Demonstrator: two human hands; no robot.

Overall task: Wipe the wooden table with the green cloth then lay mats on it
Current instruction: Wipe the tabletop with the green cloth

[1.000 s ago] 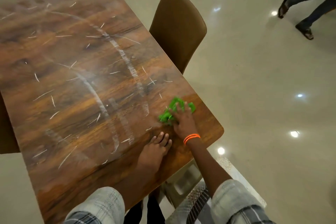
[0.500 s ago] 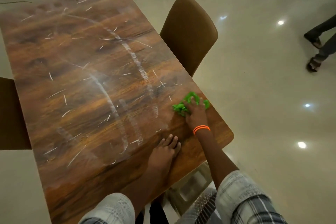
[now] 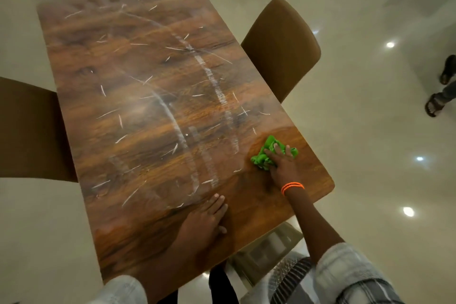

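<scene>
Pale glossy floor runs all round the wooden table, and that table top is where the change shows. Over the last second your right hand has stayed on the green cloth near the right-hand edge, close to the near corner; the cloth has crept only a little, up the edge and away from you. Most of the apparent shift is your head lifting to take in more of the top. Your fingers lie spread and fairly straight over the bunched cloth, pressing it flat to the wood rather than gripping it. Your left hand is still planted flat, fingers straight, near the front edge as a brace, holding nothing.

For the task, this means little has been cleaned. A darker, clearer patch surrounds the cloth, while white streaks and scattered flecks cover the middle and far end. My judgement: you are early in the wiping, and you will need long strokes leftward and outward before any mats go down. No mats are in view. Two brown chairs sit at the sides, and someone's sandalled feet stand at the far right.
</scene>
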